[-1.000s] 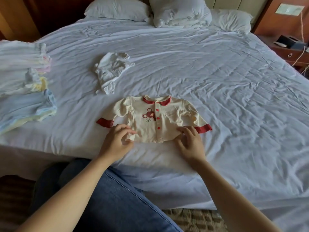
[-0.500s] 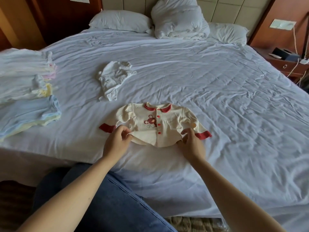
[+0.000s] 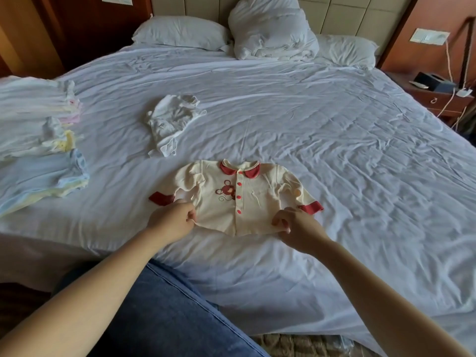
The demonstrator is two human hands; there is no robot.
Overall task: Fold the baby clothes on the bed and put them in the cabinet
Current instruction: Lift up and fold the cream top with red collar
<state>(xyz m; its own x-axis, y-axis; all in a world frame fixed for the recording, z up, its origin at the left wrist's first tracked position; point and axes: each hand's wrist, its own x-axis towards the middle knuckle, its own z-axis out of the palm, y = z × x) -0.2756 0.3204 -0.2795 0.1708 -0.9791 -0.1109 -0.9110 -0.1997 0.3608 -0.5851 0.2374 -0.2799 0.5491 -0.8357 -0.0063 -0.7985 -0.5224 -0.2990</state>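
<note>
Cream cotton with a red collar, red cuffs and a mouse print, the top [image 3: 239, 194] lies face up on the bed [image 3: 347, 155], buttoned, just beyond both hands. The left hand [image 3: 171, 222] pinches the left corner of the hem between thumb and curled fingers. The right hand [image 3: 298, 228] pinches the right corner the same way, fingers curled round the cloth. Between the two hands the hem runs in a shallow curve and looks slightly raised off the sheet, while the collar and shoulders rest flat. One red cuff shows just past the left hand's knuckles, the other just past the right hand's. Farther out from the left hand, a crumpled white garment [image 3: 170, 122] lies unfolded. Well off to the left of that hand, pale clothes [image 3: 38, 140] lie in flat layers near the bed's edge. Far beyond both hands, pillows [image 3: 180, 32] rest against the headboard. Well out to the right of the right hand stands a nightstand [image 3: 438, 99] with a dark box and cables. Under the left forearm, a knee in jeans [image 3: 164, 313] meets the bed's edge.
</note>
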